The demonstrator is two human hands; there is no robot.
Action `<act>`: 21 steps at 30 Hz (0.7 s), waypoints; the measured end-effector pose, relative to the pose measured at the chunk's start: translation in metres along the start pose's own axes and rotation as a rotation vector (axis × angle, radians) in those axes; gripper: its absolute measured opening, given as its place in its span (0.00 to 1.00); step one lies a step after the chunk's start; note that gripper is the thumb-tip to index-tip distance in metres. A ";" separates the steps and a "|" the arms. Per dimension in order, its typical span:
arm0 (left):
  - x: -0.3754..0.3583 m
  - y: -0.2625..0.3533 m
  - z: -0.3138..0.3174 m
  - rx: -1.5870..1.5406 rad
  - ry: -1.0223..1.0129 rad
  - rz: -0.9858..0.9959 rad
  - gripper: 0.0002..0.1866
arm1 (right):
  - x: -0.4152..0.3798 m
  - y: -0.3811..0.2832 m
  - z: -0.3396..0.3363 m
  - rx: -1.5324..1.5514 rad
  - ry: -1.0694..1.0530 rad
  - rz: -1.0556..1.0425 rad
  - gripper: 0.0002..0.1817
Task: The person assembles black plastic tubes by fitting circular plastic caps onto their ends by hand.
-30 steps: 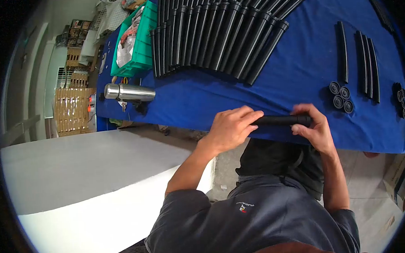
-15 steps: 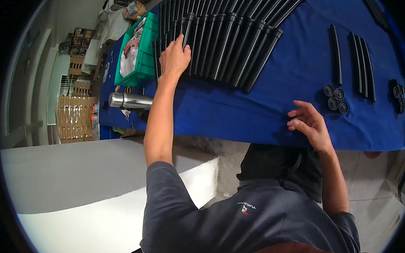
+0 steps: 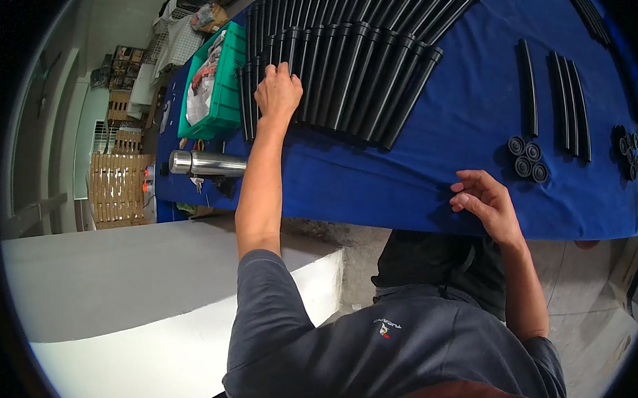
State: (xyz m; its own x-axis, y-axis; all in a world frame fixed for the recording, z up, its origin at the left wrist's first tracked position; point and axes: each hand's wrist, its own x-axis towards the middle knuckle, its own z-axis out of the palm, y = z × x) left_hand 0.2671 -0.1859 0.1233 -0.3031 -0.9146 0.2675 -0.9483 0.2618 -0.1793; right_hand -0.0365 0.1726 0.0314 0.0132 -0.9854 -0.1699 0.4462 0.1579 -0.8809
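My left hand (image 3: pixel 279 95) lies over the left part of the lower row of black tubes (image 3: pixel 353 84), its fingers bent down around a tube. Its fingertips are partly hidden among the tubes. Each tube in that row has a thicker collar at its upper end. My right hand (image 3: pixel 489 207) hovers at the front edge of the blue cloth (image 3: pixel 375 186), fingers loosely curled and apart, with nothing in it. Nearest to it is a cluster of round black caps (image 3: pixel 528 159).
A green crate (image 3: pixel 222 96) with plastic-wrapped contents stands left of the tubes. Below it lies a steel flask (image 3: pixel 214 163), with keys beside it. Thin black strips (image 3: pixel 570 106) and another cap cluster (image 3: pixel 628 150) lie at the right. A white ledge (image 3: pixel 159 277) is at lower left.
My left hand has drawn slightly back toward me, and its fingers have curled down onto the tubes. My right hand has barely moved.
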 end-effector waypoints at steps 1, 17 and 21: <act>-0.002 -0.001 -0.001 -0.024 0.028 -0.001 0.29 | 0.000 0.000 0.000 0.001 0.004 0.001 0.23; 0.002 -0.018 0.025 -0.065 0.365 0.038 0.38 | 0.000 0.004 -0.003 -0.140 -0.031 -0.109 0.19; -0.023 0.071 -0.029 -0.572 0.417 0.311 0.27 | 0.000 0.001 -0.001 -0.363 -0.034 -0.210 0.18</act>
State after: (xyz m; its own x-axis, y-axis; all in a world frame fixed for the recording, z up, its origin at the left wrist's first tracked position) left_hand 0.2036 -0.1374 0.1315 -0.4664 -0.6109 0.6398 -0.6804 0.7099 0.1819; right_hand -0.0373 0.1728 0.0297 -0.0118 -0.9992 0.0391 0.0982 -0.0401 -0.9944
